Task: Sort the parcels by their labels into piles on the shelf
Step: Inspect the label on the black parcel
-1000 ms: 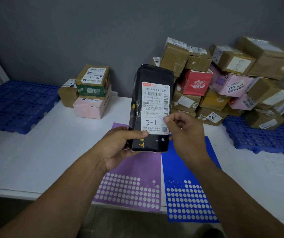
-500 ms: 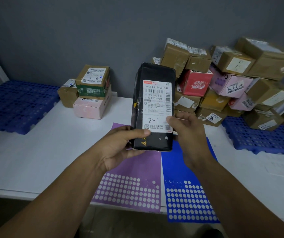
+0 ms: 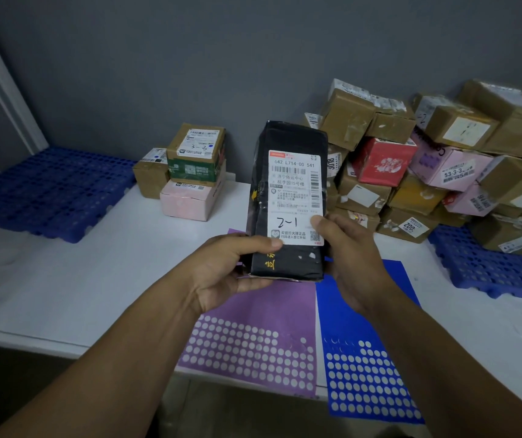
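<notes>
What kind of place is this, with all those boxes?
Probably a courier depot or parcel sorting room: a heap of labelled parcels against the wall, blue plastic pallets, and a black parcel whose shipping label is hand-marked 2-1.

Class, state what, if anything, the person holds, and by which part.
A black parcel, held by its lower end: the left hand grips the lower left edge, the right hand the lower right, thumb on the label.

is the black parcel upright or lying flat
Upright: the left hand and right hand hold the black parcel by its lower end, its label right way up.
</notes>
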